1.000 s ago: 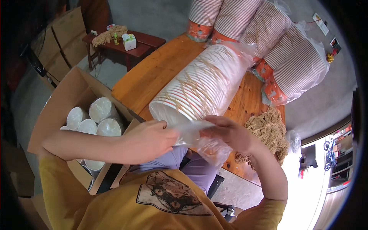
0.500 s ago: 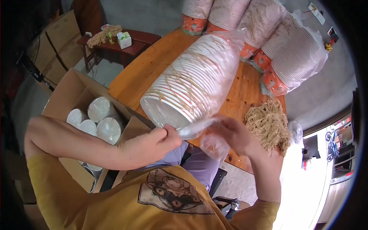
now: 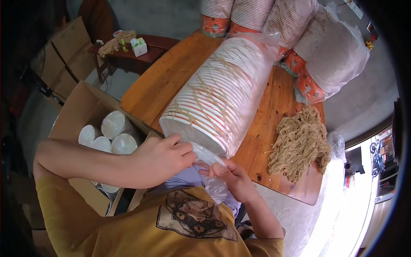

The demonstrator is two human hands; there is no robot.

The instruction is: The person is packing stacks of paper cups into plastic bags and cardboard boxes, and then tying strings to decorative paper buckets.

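Note:
A large stack of white paper tubs [image 3: 214, 103] lies on its side on the wooden table, its near end facing me. Clear plastic wraps the stack, and strands of tan string cross its side. At the near end, my left hand [image 3: 167, 155] has its fingers closed on the gathered mouth of the plastic bag [image 3: 204, 155]. Just to the right, my right hand [image 3: 229, 174] pinches the same plastic between thumb and fingers. A loose crumpled part of the bag hangs below the two hands.
Several upright wrapped stacks [image 3: 338, 55] with orange bottoms stand along the table's [image 3: 162, 85] far side. A heap of tan string [image 3: 299, 141] lies at its right. An open cardboard box [image 3: 85, 103] at my left holds several wrapped white stacks [image 3: 114, 124]. Behind stands a red-brown bench [image 3: 154, 47].
My right hand has moved down and left, closer to my left hand. The stretch of plastic between them is shorter. My left hand has shifted slightly left and up.

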